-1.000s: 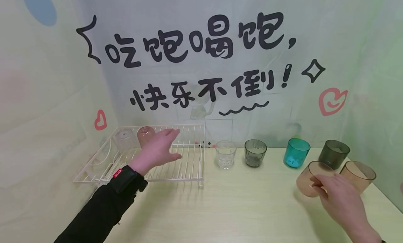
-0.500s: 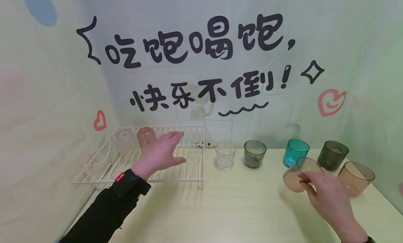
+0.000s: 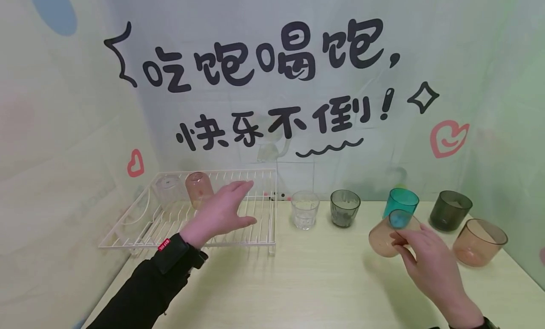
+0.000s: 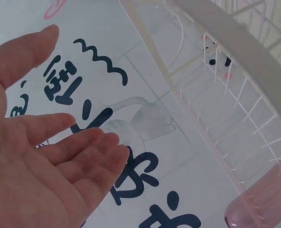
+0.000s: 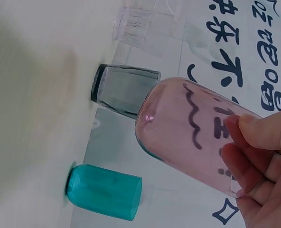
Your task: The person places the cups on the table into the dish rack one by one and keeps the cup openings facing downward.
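Note:
My right hand [image 3: 434, 265] pinches a see-through pinkish-amber glass [image 3: 380, 239] near its rim, thumb and fingers on opposite sides of the wall. The glass is tilted and off the table; in the right wrist view its rounded base points away from the palm. Over the white wire dish rack [image 3: 247, 244] my left hand [image 3: 219, 213] hovers with fingers extended, holding nothing. Beside it on the rack, a pink glass [image 3: 197, 187] and a clear glass [image 3: 167, 189] stand upside down. In the left wrist view the palm [image 4: 41, 166] is bare.
Along the table's back stand a clear glass [image 3: 304, 213], a grey glass [image 3: 345, 210], a teal glass [image 3: 393, 203] and a dark green glass [image 3: 450, 211]. Another amber glass [image 3: 479, 246] stands at right. A printed curtain [image 3: 238, 16] hangs behind.
My right hand has carried the amber glass left, away from the other amber one, to in front of the teal glass. My left hand has drifted slightly right over the rack.

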A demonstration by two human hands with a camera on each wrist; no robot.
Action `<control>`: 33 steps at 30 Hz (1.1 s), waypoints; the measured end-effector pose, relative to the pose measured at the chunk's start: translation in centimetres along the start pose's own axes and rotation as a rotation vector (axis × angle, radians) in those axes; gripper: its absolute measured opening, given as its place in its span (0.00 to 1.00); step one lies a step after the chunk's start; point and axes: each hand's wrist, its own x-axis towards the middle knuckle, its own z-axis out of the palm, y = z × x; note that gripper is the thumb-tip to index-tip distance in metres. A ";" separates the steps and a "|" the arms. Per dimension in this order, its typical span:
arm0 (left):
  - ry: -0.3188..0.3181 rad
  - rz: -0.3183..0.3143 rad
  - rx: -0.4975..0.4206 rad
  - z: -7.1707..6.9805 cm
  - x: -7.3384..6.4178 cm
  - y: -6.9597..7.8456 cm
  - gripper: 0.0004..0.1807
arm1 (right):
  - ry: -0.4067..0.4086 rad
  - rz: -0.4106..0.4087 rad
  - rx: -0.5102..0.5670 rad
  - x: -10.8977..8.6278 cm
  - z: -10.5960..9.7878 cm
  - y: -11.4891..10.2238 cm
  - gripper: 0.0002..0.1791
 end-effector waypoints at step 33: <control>0.040 0.078 -0.087 1.7 -0.3 2.8 0.49 | 0.050 -0.051 0.148 1.7 1.7 -3.0 0.09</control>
